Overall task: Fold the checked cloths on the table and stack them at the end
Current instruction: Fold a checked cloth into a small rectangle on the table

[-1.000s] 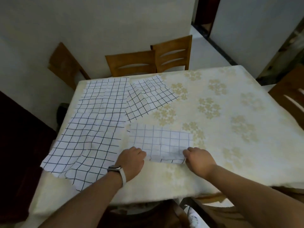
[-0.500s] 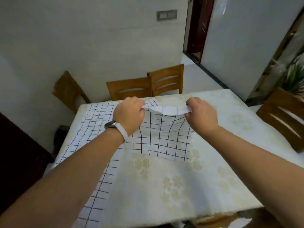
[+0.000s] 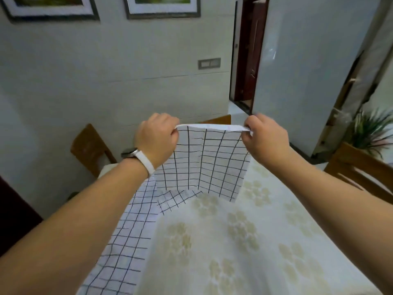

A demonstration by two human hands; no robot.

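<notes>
A small white cloth with a black check (image 3: pixel 209 162) hangs in the air above the table. My left hand (image 3: pixel 156 138) pinches its top left corner and my right hand (image 3: pixel 263 138) pinches its top right corner, so the top edge is stretched between them. A large checked cloth (image 3: pixel 129 226) lies flat along the left side of the table, partly hidden by my left forearm. Another small checked cloth (image 3: pixel 176 198) lies on the table behind the hanging one, mostly hidden by it.
The table (image 3: pixel 244 241) carries a cream cover with a pale flower print. Wooden chairs stand at the far left (image 3: pixel 89 145), behind the cloth (image 3: pixel 219 120) and at the right (image 3: pixel 359 167). A potted plant (image 3: pixel 372 128) is at the right.
Both hands took the small cloth by its near edge off the table and lifted it. It now hangs higher, and the view has tilted up.
</notes>
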